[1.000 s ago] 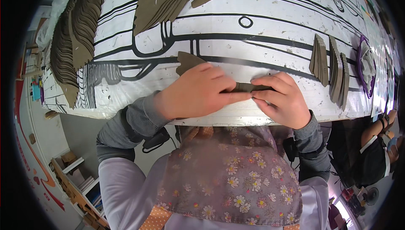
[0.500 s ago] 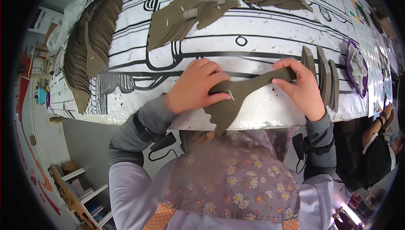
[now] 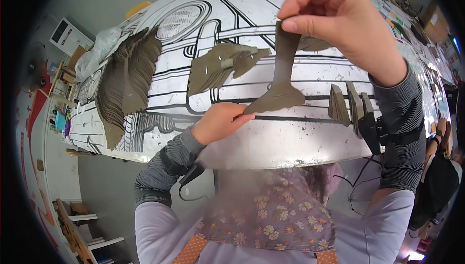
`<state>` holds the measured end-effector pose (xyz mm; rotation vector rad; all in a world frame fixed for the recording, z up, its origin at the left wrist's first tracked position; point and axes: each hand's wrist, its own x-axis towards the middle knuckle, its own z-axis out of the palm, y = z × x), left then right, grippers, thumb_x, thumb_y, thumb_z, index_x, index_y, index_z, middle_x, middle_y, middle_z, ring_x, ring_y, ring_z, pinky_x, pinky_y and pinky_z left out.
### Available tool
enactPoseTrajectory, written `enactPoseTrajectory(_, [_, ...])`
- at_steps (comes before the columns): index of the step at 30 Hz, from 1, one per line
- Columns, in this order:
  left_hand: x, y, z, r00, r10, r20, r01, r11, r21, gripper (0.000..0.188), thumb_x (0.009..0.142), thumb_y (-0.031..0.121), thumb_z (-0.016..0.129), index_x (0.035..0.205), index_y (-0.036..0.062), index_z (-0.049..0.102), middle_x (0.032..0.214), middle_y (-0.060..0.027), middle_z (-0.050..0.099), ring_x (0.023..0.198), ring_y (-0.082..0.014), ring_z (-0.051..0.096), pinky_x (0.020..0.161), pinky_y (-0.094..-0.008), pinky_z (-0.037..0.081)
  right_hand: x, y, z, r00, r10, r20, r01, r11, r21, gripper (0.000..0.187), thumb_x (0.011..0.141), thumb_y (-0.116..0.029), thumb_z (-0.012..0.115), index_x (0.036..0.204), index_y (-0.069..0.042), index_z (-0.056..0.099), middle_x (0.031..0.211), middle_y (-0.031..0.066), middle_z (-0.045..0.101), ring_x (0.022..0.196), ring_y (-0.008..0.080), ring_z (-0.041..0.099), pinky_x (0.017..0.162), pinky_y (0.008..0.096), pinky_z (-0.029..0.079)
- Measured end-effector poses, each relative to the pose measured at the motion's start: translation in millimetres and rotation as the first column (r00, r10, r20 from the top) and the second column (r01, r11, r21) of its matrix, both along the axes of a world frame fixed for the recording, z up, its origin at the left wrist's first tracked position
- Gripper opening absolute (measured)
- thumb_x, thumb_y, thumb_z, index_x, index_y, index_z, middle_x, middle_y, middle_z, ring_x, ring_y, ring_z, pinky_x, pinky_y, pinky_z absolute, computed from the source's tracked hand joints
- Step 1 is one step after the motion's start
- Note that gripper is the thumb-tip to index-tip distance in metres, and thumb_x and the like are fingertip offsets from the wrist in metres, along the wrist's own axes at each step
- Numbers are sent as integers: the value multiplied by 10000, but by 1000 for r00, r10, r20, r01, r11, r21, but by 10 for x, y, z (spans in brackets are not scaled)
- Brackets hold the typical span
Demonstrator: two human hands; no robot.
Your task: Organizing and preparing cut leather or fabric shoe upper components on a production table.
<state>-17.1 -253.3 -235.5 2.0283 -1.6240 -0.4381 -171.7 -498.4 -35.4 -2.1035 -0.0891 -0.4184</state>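
A cut piece of olive-brown fabric (image 3: pixel 285 68) hangs raised above the table, long and narrow at the top, flaring at its lower end. My right hand (image 3: pixel 334 19) pinches its upper end between thumb and fingers. The lower left corner is gripped by my left hand (image 3: pixel 220 122), thumb on top. Just beyond the piece lies a fanned pile of similar brown pieces (image 3: pixel 206 72), some with small pale marks. Another pile (image 3: pixel 314 44) is partly hidden behind my right hand. Small stacks of narrow brown strips (image 3: pixel 339 105) sit below my right forearm.
A large overlapping stack of brown pieces (image 3: pixel 127 80) covers the table's left side. The table (image 3: pixel 290 140) has a white cover with black line drawings. Clear plastic (image 3: pixel 104 46) lies at the far left. Another person's arm (image 3: pixel 436 138) shows at the right edge.
My right hand has lifted the fabric's narrow end up and away from me, turning the piece from sideways to upright. My left hand has shifted to its lower corner. The view has tilted farther outward.
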Motion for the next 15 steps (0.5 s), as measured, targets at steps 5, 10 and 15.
enactPoseTrajectory(5, [291, -39, 451, 997, 79, 25, -72, 975, -212, 196, 980, 144, 673, 1124, 31, 744, 980, -119, 754, 894, -224, 708, 815, -317, 540, -72, 413, 702, 990, 7, 144, 36, 954, -297, 101, 919, -45, 738, 994, 22, 746, 851, 56, 741, 783, 101, 670, 744, 244, 547])
enactPoseTrajectory(10, [183, -253, 1212, 905, -56, -421, -140, 896, -421, 336, 1086, 210, 533, 1220, -58, 684, 1160, -94, 728, 1075, -166, 666, 981, -310, 508, -53, 371, 880, 975, -22, 219, 55, 988, -143, 114, 913, -38, 758, 984, 41, 717, 868, 70, 733, 810, 113, 682, 768, 247, 558])
enactPoseTrajectory(15, [-124, -422, 1558, 852, -271, -447, -49, 810, -585, 426, 1107, 283, 491, 1304, -66, 635, 1213, -126, 706, 1118, -182, 653, 1020, -336, 494, -2, 444, 971, 971, -137, 195, 148, 988, -43, 134, 914, -55, 775, 933, 23, 668, 834, 46, 690, 738, 90, 627, 691, 212, 522])
